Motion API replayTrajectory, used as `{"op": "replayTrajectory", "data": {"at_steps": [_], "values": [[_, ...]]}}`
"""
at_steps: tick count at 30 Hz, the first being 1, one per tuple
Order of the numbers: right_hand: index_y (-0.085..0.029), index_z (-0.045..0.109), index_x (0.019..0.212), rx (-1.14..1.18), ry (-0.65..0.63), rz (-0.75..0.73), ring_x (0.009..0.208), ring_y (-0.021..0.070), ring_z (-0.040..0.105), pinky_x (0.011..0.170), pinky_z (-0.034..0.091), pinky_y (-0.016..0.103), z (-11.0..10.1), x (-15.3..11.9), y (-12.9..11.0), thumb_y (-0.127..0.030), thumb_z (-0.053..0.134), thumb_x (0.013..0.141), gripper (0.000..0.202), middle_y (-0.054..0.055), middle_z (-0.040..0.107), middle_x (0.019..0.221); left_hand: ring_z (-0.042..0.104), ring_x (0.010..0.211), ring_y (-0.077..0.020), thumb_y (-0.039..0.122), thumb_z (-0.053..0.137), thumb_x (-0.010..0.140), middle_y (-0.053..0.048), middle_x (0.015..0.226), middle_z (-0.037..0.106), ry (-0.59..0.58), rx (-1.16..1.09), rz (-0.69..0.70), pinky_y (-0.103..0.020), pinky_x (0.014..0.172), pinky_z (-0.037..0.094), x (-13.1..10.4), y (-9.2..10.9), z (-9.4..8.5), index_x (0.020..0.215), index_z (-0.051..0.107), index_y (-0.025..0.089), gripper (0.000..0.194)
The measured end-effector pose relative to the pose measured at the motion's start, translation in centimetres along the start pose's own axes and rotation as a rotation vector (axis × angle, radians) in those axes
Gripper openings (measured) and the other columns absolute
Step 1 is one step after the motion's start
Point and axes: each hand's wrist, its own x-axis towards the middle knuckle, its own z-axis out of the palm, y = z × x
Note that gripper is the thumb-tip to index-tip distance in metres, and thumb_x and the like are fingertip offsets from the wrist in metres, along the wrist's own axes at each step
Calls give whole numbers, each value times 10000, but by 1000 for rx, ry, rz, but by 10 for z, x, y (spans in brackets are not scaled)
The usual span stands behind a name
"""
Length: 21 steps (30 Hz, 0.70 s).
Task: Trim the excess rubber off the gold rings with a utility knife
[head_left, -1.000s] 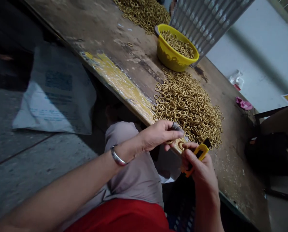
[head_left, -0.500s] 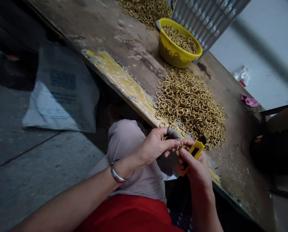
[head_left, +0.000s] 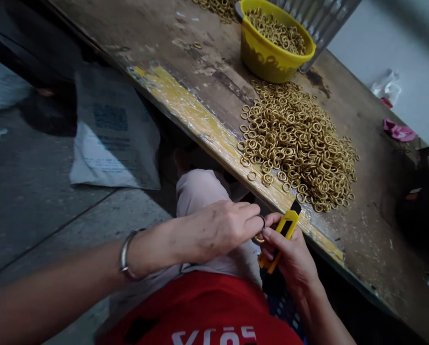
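Observation:
My right hand (head_left: 293,254) is closed around a yellow utility knife (head_left: 279,239), its dark blade pointing up toward the ring pile. The thumb and fingertips of that hand also pinch a ring (head_left: 260,238). Against them, my left hand (head_left: 217,227) has its fingers closed at a dark-looking ring (head_left: 262,221); its palm faces down and hides part of the grip. Both hands meet over my lap, just off the table edge. Beyond them a large pile of gold-coloured rings (head_left: 300,143) lies on the worn wooden table (head_left: 214,62).
A yellow basin (head_left: 272,60) of rings stands behind the pile, beside a ribbed translucent panel (head_left: 317,28). More rings (head_left: 219,7) lie at the top. Yellow tape (head_left: 185,105) covers the table edge. A white sack (head_left: 113,139) stands on the floor at left; pink cloth (head_left: 399,130) lies at right.
My left hand has turned palm down, its fingers curled in at the ring. The knife blade now shows more clearly above my right hand. The whole view has shifted, with the basin higher.

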Motion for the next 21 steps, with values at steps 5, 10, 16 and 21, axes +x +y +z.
{"op": "replayTrajectory", "data": {"at_steps": [5,10,16,21], "values": [[-196,635,865,55,-73,17,430,33,413,412,344,158,13,-16,5,-315,812,791,226,-46,583,654,545,710,-223,129,430,986,-59,748,594,-28,43,28,-337,603,418,-5,26,-19,799,617,225,281],[-216,651,838,-71,-5,-131,493,61,465,420,376,172,9,-29,-10,-227,764,825,114,-29,564,717,551,715,-211,92,453,939,-55,824,638,-50,-94,-84,-317,613,425,-28,9,-17,853,603,215,212],[-236,673,927,-101,266,-467,466,65,439,390,342,157,-23,-29,-48,-186,780,766,200,-38,559,663,460,494,-114,263,622,854,37,585,524,53,-813,-894,-214,464,352,-78,-21,-5,763,538,201,139],[-191,696,850,-306,39,-66,440,85,491,406,410,199,-8,-8,-12,-367,833,750,244,-13,629,620,472,418,-92,418,654,826,-26,603,624,135,-1720,-993,-188,372,316,-64,7,21,815,612,151,270]]}}
